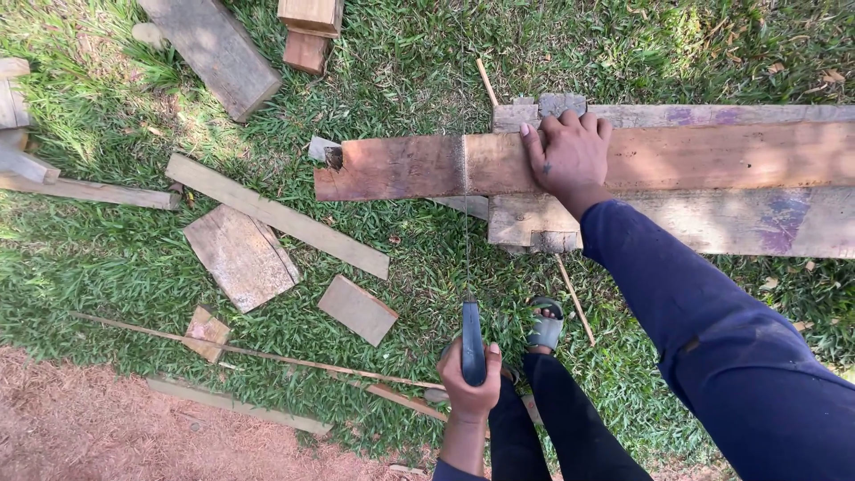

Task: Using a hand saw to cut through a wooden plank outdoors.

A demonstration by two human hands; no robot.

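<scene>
My left hand [469, 385] grips the dark handle of a handsaw [471, 337]. Its thin blade is seen edge-on and runs up to a cut line in a reddish-brown plank [401, 167]. My right hand [570, 153] presses flat on that plank just right of the cut, fingers spread, with a dark blue sleeve behind it. The plank lies across wider grey boards [712, 223] on the grass. Its left end overhangs them. My sandalled foot [545, 325] stands on the grass below the boards, beside the saw handle.
Offcuts lie scattered on the grass at left: a long board [276, 216], a square piece [240, 256], a small block [358, 308] and thin sticks [267, 354]. Thicker timbers [214, 49] lie at the top left. Bare reddish soil [98, 428] fills the bottom left.
</scene>
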